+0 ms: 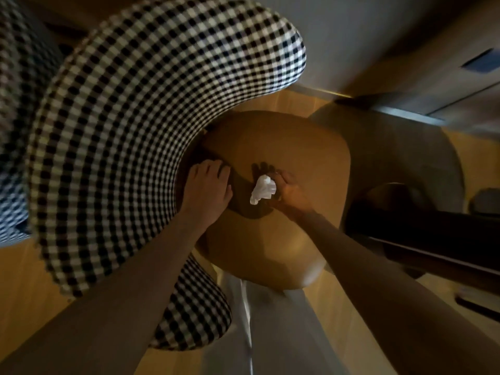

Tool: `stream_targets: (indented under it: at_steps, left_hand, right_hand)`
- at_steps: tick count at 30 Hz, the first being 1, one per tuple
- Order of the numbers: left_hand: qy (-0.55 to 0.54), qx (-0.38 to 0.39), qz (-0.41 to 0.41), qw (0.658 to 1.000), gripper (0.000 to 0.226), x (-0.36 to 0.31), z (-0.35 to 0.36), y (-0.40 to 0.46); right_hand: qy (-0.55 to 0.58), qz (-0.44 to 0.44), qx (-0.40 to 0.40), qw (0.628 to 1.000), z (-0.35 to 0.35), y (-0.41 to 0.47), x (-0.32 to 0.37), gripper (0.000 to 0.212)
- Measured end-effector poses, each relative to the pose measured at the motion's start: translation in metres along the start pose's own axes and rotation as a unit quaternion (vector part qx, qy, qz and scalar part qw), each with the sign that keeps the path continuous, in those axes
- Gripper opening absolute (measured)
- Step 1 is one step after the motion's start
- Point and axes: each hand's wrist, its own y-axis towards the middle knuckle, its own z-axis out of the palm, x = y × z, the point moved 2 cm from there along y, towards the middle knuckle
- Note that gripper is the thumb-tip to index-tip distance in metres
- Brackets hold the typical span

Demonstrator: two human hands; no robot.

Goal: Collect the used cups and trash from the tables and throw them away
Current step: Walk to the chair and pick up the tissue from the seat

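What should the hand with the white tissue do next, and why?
Probably lift the crumpled tissue off the round wooden table and carry it to a bin. The right hand already pinches it, and the left hand holds nothing.

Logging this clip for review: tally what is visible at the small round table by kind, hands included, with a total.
Crumpled white tissue, gripped by the right hand: 1
Round wooden table: 1
Checkered armchair: 1
Hands: 2, left hand with fingers spread, right hand
Cups: 0 visible
Total: 5
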Motion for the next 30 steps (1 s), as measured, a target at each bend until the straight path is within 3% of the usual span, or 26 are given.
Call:
stream_targets:
  at_steps: [5,8,11,19,25,30]
  left_hand:
    - [-0.017,0.01,-0.022,1.0,0.047,0.007,0.032,0.014]
    - [-0.03,0.018,-0.033,0.999,0.048,0.008,0.043,0.015]
    - [-0.044,0.023,-0.051,0.997,0.047,0.008,0.05,0.012]
    - [-0.084,0.007,-0.085,0.993,0.046,-0.001,0.048,-0.007]
    - [-0.109,-0.02,-0.097,0.989,0.047,-0.001,0.028,-0.019]
    - [-0.139,-0.075,-0.113,0.981,0.045,-0.004,-0.014,-0.039]
  right_hand:
    - [-0.038,-0.088,0.0,0.995,0.028,0.028,-0.013,0.064]
    - [-0.128,-0.075,0.027,0.989,0.043,0.03,-0.024,0.074]
    - [-0.146,-0.074,0.0,0.987,0.048,0.033,-0.029,0.072]
    - [-0.144,-0.109,0.001,0.984,0.05,0.049,-0.019,0.051]
    - [-0.065,-0.089,-0.005,0.994,0.042,0.047,-0.011,0.032]
    - [0.096,-0.079,-0.141,0.982,-0.002,0.006,0.012,0.027]
